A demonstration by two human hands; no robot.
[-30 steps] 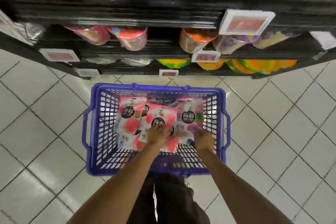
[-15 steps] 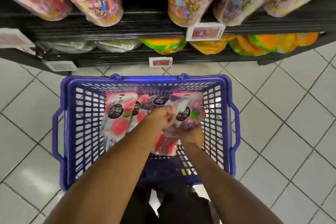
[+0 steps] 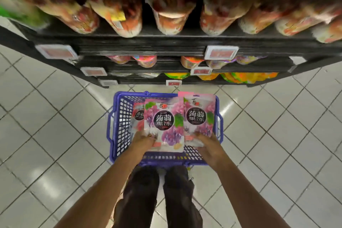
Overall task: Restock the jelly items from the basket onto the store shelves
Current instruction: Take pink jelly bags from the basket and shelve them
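As left hand [image 3: 142,142] and right hand [image 3: 209,146] grip glossy flat pouches [image 3: 163,124], a latticed basket [image 3: 121,116] sits beneath.

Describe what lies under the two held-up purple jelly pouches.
The blue basket, and a red-pink pouch peeking out at their left edge. The purple pouches hide the rest of its inside.

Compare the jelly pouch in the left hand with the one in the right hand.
The left pouch sits lower in the picture than the right pouch. The left hand grips the left pouch by a bottom corner; the right hand covers the right pouch's bottom edge. A red pouch peeks out beside the left pouch, a pink edge above the right pouch. Both show purple grapes and a black round label.
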